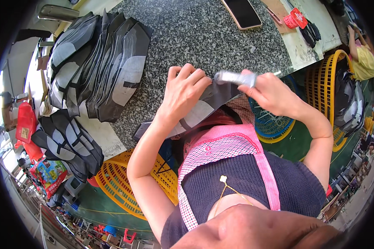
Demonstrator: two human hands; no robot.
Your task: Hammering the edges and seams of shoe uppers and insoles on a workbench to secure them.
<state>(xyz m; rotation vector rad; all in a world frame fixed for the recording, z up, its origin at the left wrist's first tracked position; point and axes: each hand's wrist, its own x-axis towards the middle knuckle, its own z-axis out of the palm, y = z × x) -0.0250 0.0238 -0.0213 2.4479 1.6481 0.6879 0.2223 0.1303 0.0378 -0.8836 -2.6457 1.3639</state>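
Note:
My left hand is closed on the far edge of a dark sheet-like piece with grey patches, at the near edge of the speckled stone tabletop. Its fingers are bent, and the fingertips are partly hidden. To the right, my right hand is wrapped round a silver hammer, blurred, its rounded end close to my left fingers and over the dark piece. Part of that piece hangs toward the pink checked apron. Left of my hands lies a fanned stack of similar dark pieces.
A phone lies at the far side, with a red-tagged item farther right. More dark pieces sit at the left corner. Yellow baskets stand below. A yellow basket stands at right; beyond it is a person in yellow.

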